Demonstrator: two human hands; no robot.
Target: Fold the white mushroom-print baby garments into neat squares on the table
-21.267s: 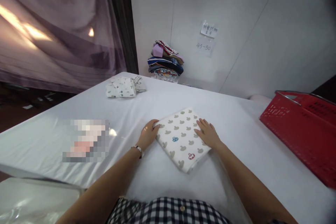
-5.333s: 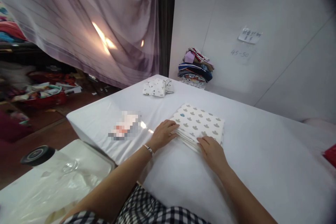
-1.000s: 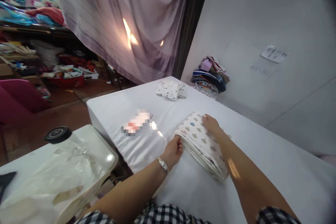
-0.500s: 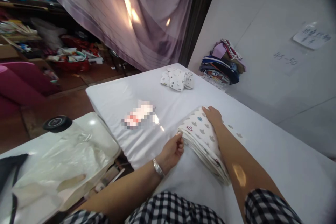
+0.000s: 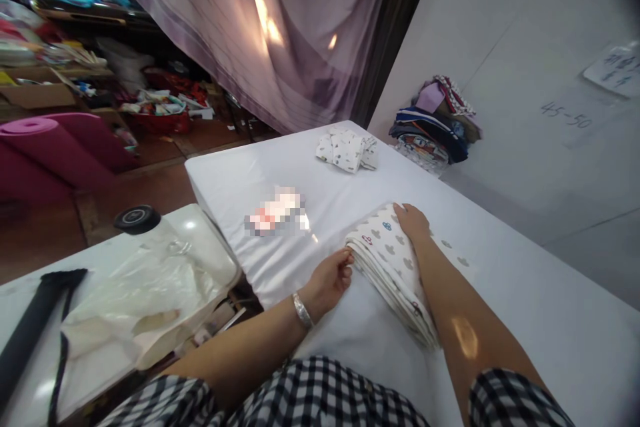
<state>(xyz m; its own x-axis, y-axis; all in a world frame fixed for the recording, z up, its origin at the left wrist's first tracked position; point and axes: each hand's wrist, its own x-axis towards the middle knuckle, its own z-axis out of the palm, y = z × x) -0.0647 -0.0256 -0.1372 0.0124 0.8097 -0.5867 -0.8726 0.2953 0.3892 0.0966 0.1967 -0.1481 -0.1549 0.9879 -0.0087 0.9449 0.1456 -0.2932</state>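
A folded white cloth (image 5: 387, 250) printed with grey, blue and red mushroom-like shapes lies on the white-covered table (image 5: 505, 260). Its stacked layers show along the edge facing me. My left hand (image 5: 333, 277), with a silver bracelet at the wrist, pinches the near-left corner of those layers. Across the cloth's far right side lies my right hand (image 5: 414, 221), fingers stretched over the top; the forearm hides part of the cloth. More of the same print (image 5: 463, 261) shows beyond that forearm.
Another crumpled printed cloth (image 5: 347, 149) lies at the table's far corner, near a pixelated item (image 5: 274, 211). Left, a side table (image 5: 197, 230) holds a black-capped container (image 5: 137, 219) and clear plastic (image 5: 145, 287). A clothes pile (image 5: 433, 123) stands by the wall.
Since 5.3 s ago, the cloth has turned and my left hand has closed on its corner. Over the last second the hands stay nearly still while the view swings left.
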